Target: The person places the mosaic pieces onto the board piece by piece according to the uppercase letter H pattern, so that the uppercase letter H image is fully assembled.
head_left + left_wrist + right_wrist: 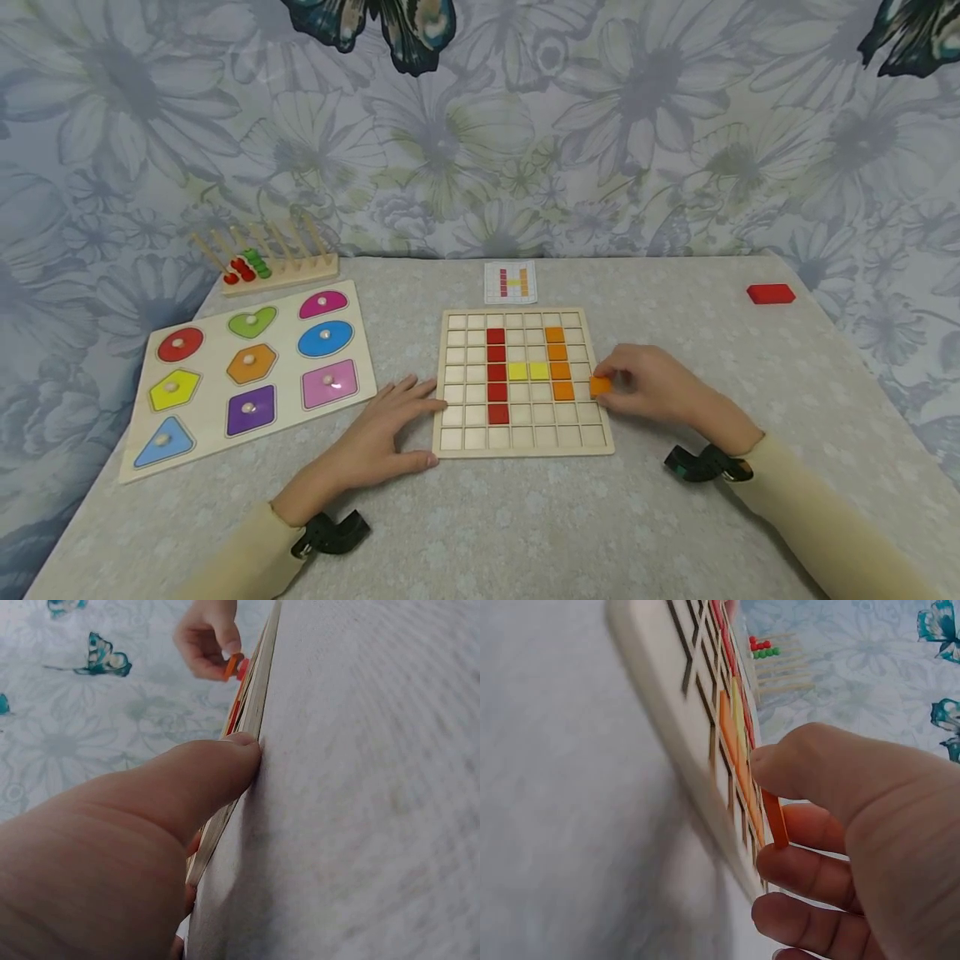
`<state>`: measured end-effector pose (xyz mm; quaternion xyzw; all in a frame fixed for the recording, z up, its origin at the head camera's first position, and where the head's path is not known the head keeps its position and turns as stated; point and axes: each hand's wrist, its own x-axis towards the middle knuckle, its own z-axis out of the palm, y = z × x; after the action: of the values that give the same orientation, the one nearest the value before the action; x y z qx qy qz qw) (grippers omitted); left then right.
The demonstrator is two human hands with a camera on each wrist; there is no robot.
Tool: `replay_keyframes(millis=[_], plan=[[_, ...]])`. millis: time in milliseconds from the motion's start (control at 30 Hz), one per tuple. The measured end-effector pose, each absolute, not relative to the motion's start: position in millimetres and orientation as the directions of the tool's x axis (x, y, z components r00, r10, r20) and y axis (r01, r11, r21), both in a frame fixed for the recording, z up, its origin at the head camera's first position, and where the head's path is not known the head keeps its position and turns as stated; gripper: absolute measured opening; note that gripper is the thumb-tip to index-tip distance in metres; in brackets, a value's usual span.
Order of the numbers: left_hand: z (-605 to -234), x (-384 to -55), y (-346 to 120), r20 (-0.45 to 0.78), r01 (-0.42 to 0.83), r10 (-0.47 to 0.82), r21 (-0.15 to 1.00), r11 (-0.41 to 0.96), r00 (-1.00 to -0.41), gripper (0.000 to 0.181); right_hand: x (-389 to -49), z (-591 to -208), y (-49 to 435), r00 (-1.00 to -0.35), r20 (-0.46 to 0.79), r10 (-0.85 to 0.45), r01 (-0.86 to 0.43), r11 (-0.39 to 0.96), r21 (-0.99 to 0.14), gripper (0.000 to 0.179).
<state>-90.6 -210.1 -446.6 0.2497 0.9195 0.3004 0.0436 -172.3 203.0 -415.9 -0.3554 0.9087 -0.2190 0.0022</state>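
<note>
A wooden grid board (525,437) lies on the table, with a column of red tiles (497,371), two yellow tiles (528,371) and a column of orange tiles (559,369) set in its squares. At the board's right edge, my right hand (652,385) pinches one orange tile (600,386) between thumb and fingers; the right wrist view shows this orange tile (775,819) on edge, close beside the board. My left hand (386,429) rests at the board's left edge, fingers spread, its thumb (236,754) against the side of the frame.
A small pattern card (511,282) lies behind the board. To the left are a shape puzzle board (213,367) and a peg stand (300,271) with red and green beads. A red block (771,294) sits at the far right. The patterned wall borders the table's back.
</note>
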Motion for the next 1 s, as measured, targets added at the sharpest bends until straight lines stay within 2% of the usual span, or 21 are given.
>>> replay_keyframes(millis=[500, 1000], plan=[[-445.7, -92.7, -208.2, 0.081, 0.452, 0.501, 0.575, 0.683, -0.861, 0.061, -173.4, -413.8, 173.2, -0.710, 0.147, -0.689, -0.675, 0.605, -0.423, 0.021], [-447.1, -90.9, -210.3, 0.083, 0.445, 0.495, 0.583, 0.680, -0.865, 0.062, -171.0, -414.0, 165.6, -0.709, 0.114, -0.696, -0.666, 0.607, -0.433, 0.022]])
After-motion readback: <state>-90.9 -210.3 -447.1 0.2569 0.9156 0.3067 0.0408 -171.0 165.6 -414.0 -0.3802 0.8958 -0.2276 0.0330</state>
